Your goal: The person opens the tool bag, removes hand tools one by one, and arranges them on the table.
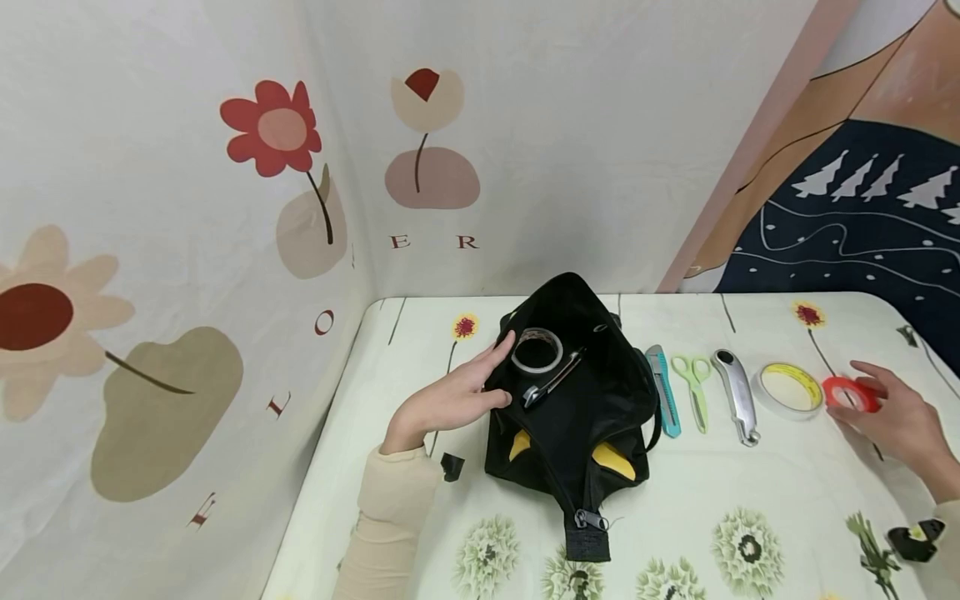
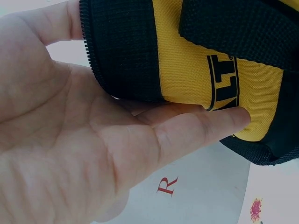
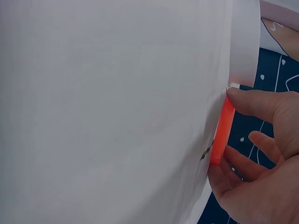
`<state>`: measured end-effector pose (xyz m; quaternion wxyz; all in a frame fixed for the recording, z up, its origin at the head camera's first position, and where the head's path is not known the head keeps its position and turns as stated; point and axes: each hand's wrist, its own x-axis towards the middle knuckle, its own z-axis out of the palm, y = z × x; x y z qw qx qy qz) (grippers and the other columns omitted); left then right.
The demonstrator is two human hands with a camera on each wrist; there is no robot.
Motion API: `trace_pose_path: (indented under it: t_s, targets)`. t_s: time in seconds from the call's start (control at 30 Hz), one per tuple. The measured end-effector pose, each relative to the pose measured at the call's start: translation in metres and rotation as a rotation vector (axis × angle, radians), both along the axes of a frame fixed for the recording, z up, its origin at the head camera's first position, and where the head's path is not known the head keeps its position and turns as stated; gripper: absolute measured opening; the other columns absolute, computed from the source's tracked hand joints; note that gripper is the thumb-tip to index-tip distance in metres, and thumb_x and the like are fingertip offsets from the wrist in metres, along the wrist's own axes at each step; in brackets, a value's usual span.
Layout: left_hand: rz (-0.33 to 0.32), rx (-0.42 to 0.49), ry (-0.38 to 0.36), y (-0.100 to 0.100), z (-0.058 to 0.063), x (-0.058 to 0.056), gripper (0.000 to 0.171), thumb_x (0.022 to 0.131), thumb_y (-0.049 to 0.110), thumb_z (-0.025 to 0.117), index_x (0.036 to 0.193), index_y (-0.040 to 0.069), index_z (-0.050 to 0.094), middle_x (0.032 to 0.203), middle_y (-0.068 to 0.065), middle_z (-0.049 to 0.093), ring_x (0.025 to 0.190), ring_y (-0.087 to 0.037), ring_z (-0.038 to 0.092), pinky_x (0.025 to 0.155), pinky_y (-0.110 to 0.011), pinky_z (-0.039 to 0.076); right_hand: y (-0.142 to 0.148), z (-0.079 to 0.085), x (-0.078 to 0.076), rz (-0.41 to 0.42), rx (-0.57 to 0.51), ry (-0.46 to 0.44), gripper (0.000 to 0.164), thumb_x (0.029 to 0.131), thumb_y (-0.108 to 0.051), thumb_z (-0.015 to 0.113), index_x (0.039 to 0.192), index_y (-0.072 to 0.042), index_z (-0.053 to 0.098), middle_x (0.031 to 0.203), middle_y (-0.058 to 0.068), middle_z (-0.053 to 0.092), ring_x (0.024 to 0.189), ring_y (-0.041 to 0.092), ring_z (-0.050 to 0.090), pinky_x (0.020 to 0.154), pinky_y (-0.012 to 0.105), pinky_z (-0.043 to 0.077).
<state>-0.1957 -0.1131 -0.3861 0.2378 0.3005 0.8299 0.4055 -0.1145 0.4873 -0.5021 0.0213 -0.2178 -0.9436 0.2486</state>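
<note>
A black tool bag (image 1: 573,462) with yellow panels (image 2: 187,70) stands with its zipped mouth spread wide. My left hand (image 1: 457,396) holds its left rim, thumb on one side of the wall and straight fingers on the other. Inside the bag are a tape roll (image 1: 537,369) with a pale edge and a slim black-and-silver tool (image 1: 553,380), its kind unclear. At the far right, my right hand (image 1: 903,421) pinches a red tape roll (image 1: 831,392) at the tabletop. In the right wrist view, thumb and fingertips grip the roll's orange-red edge (image 3: 222,133) from both sides.
Between bag and right hand, a teal box cutter (image 1: 664,392), green scissors (image 1: 697,392), a grey-silver utility knife (image 1: 737,396) and a clear tape roll (image 1: 772,402) with a yellow core lie in a row. A flower-print cloth (image 1: 465,492) covers the table; printed curtains hang behind and left.
</note>
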Motion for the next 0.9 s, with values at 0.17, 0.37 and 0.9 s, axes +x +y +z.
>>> trace_pose_path:
  t_s: [0.17, 0.37, 0.9]
  targets:
    - [-0.003, -0.01, 0.003, 0.0, 0.0, -0.001, 0.089, 0.106, 0.02, 0.054, 0.179, 0.015, 0.003, 0.186, -0.009, 0.0, 0.171, -0.027, 0.001, 0.136, -0.055, 0.014, -0.004, 0.003, 0.003, -0.017, -0.006, 0.004, 0.09, 0.103, 0.0, 0.072, 0.172, 0.007, 0.015, 0.157, 0.052, 0.029, 0.135, 0.068, 0.033, 0.107, 0.079, 0.043]
    - [0.002, -0.014, -0.001, 0.001, 0.0, -0.001, 0.089, 0.107, 0.021, 0.053, 0.18, 0.016, 0.002, 0.186, -0.01, -0.001, 0.171, -0.029, 0.001, 0.136, -0.057, 0.014, -0.014, 0.014, 0.004, -0.083, -0.001, 0.066, 0.08, 0.109, -0.007, 0.068, 0.171, 0.008, 0.02, 0.158, 0.05, 0.032, 0.14, 0.066, 0.033, 0.107, 0.077, 0.045]
    - [0.001, -0.006, -0.001, 0.0, 0.0, -0.001, 0.088, 0.108, 0.021, 0.053, 0.18, 0.015, 0.003, 0.186, -0.009, -0.001, 0.172, -0.029, 0.001, 0.136, -0.057, 0.013, -0.067, 0.054, -0.001, -0.234, -0.1, 0.263, 0.065, 0.114, -0.014, 0.062, 0.171, 0.0, 0.036, 0.162, 0.037, 0.047, 0.145, 0.053, 0.047, 0.128, 0.039, 0.039]
